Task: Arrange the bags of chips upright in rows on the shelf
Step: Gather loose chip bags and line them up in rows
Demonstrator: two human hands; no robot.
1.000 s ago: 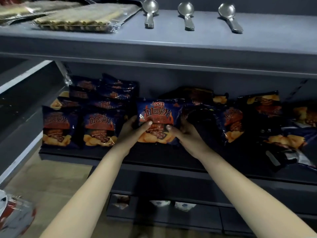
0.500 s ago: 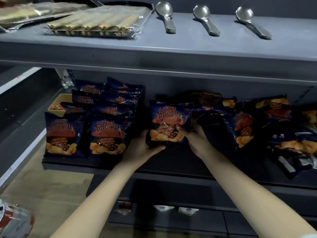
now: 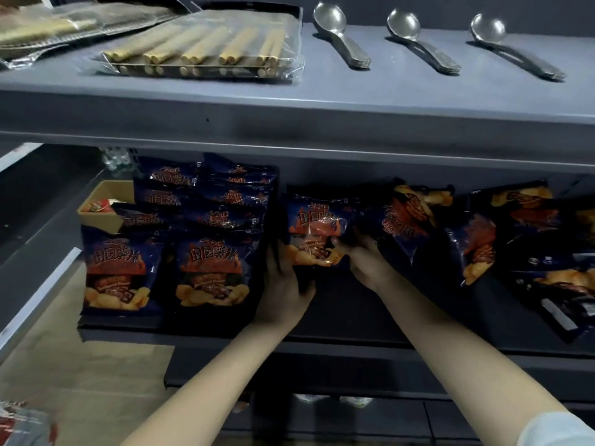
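Note:
A dark blue chip bag (image 3: 317,228) stands upright deep on the middle shelf (image 3: 338,344). My left hand (image 3: 283,284) holds its left lower edge, and my right hand (image 3: 365,262) grips its right lower corner. Left of it, two rows of the same bags (image 3: 211,268) stand upright, one behind another. To the right, several more bags (image 3: 528,249) lie tumbled and flat in a loose heap.
The upper shelf (image 3: 354,101) carries wrapped wafer-roll packs (image 3: 206,49) and three metal spoons (image 3: 415,43). A small cardboard box (image 3: 106,204) sits behind the left rows. A lower shelf with white packets (image 3: 335,399) and a wooden floor lie below.
Both hands have pushed the held bag further back into the shelf and slid lower on it. The view has moved closer.

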